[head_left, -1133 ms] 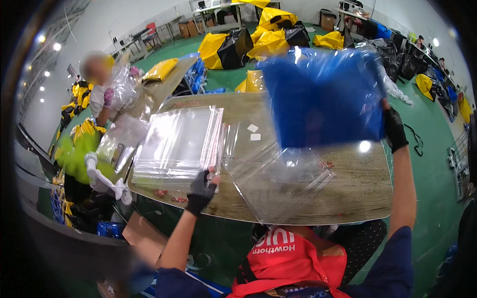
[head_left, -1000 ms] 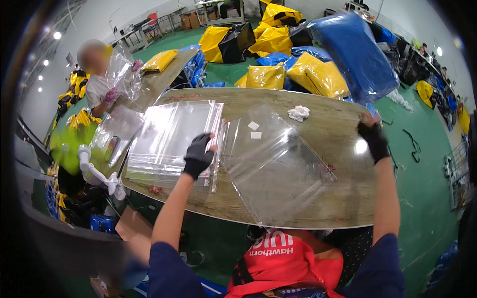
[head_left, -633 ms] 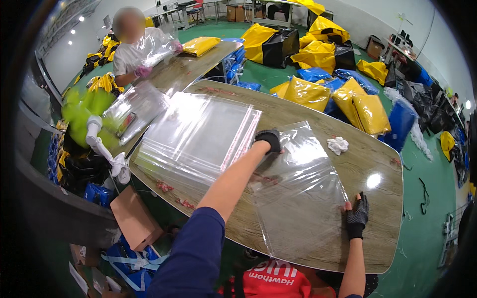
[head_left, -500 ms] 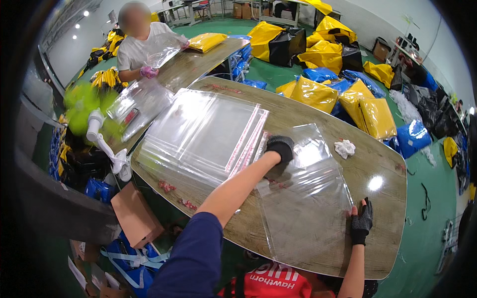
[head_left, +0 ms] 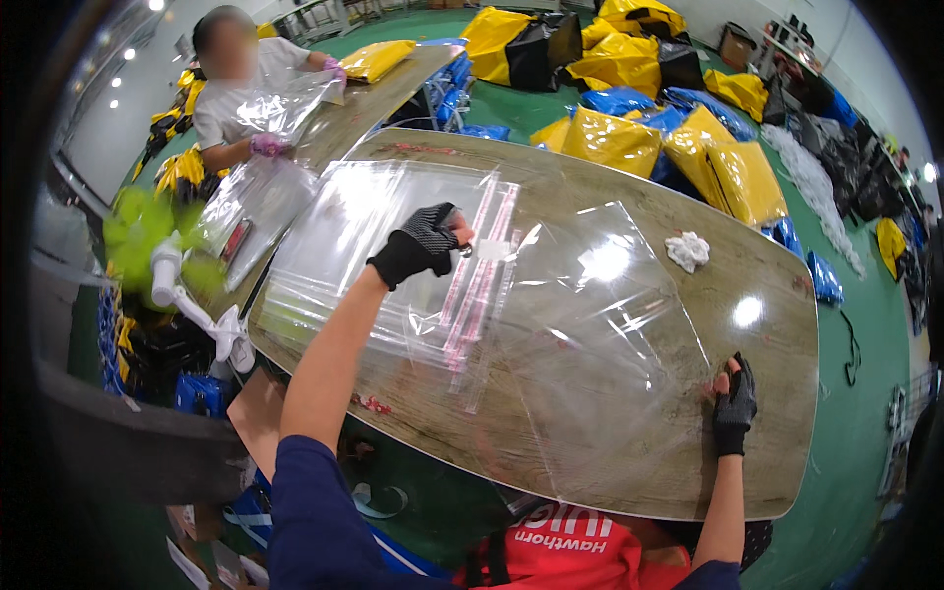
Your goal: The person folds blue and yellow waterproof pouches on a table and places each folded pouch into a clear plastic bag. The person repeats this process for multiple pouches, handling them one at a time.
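A clear plastic bag (head_left: 600, 324) lies flat and glossy across the middle of the table. My left hand (head_left: 423, 243), in a dark dotted fingerless glove, is raised over the stack's right side. Its fingers are pinched together beside a small pale piece (head_left: 494, 251); whether they hold it or a film edge is unclear. My right hand (head_left: 736, 405), gloved alike, rests at the bag's right corner, its bent fingers closed at the edge. Left of the bag is a stack of clear bags (head_left: 364, 236) with red-and-white strips along their right edges.
A crumpled white wad (head_left: 686, 251) sits on the wooden table (head_left: 757, 462). Across the adjoining table, a person (head_left: 251, 93) in pink gloves handles clear film. A white clip-on fan (head_left: 169, 275) stands at left. Yellow packages (head_left: 610, 143) lie beyond the far edge.
My left hand has lifted off the bag and swung left over the stack. The right hand has stayed near the bag's corner, its fingers now more bent. The view has shifted slightly.
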The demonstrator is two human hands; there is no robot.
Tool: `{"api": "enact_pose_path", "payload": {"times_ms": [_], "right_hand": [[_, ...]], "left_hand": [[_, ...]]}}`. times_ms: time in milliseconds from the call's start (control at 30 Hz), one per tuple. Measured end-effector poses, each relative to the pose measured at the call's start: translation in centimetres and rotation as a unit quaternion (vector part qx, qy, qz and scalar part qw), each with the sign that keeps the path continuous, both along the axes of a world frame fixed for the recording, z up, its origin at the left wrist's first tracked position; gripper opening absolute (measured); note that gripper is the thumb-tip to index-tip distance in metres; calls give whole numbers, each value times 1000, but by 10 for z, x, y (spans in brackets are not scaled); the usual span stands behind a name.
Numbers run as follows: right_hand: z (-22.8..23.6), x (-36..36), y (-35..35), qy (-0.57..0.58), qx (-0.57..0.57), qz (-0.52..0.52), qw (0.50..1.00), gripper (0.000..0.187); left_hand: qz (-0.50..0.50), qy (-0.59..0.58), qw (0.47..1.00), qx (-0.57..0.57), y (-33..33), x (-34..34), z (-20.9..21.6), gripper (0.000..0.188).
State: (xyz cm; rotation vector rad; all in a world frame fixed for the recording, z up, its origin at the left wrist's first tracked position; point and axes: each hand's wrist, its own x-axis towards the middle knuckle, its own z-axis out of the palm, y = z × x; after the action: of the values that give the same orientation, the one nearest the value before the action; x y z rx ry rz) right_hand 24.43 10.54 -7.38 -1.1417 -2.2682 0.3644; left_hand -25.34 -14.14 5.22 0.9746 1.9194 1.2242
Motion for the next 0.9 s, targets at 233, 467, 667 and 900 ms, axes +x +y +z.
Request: {"api": "enact_pose_path", "payload": {"times_ms": [233,467,667,900], "right_hand": [[-6,1,-1,141,-125,-49,981,39],[-15,3,8,155,-130,-58,978,36],[-31,19,15,205,-172,-46,962,40],[-50,28,30,274,-225,28,935,42]], "left_hand": [[-49,386,916,-98,131,52,-82,51],[-62,381,893,-232,186,66,-86,39],[-57,366,928,-41,126,97,-43,37],[119,528,841,9,-13,-81,-50,46]]}}
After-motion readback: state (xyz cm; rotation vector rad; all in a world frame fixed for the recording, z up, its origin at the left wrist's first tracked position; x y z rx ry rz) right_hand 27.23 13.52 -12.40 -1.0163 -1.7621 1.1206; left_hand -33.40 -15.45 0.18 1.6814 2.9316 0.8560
